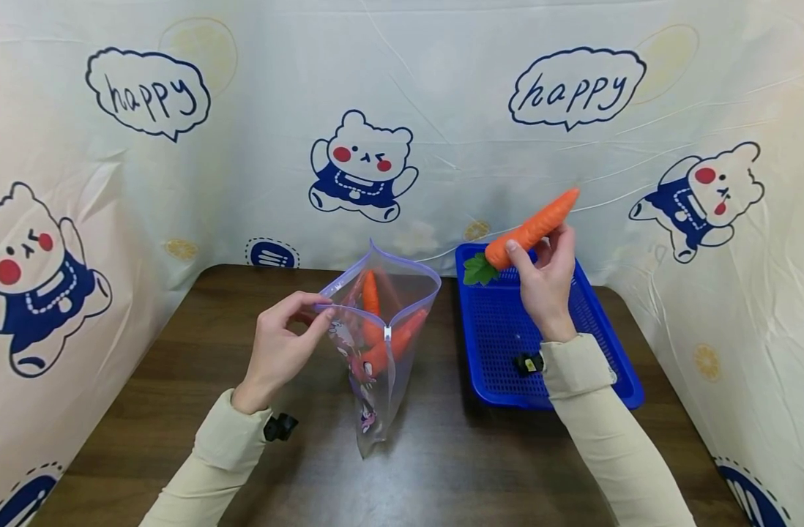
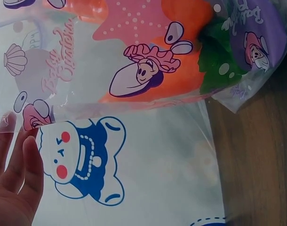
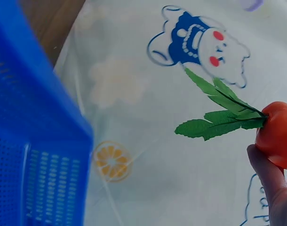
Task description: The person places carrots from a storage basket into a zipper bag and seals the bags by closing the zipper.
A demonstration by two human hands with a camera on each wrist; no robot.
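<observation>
In the head view my right hand (image 1: 548, 282) grips an orange carrot (image 1: 534, 228) with green leaves (image 1: 481, 269), held above a blue plastic basket (image 1: 507, 344). The right wrist view shows the carrot's thick end (image 3: 277, 134) and leaves beside my thumb. My left hand (image 1: 285, 344) pinches the rim of a clear zip bag (image 1: 402, 388) with a purple edge; its mouth gapes. Inside the bag are carrots (image 1: 371, 293), their leaves visible through the printed plastic in the left wrist view. The bag stands upright on the table, narrowing toward its bottom.
The brown wooden table (image 1: 178, 410) carries the bag and, to its right, the basket with perforated floor and walls. A pale curtain (image 1: 441, 88) printed with cartoon bears hangs behind and along both sides. Small black devices (image 1: 280, 427) sit at both wrists.
</observation>
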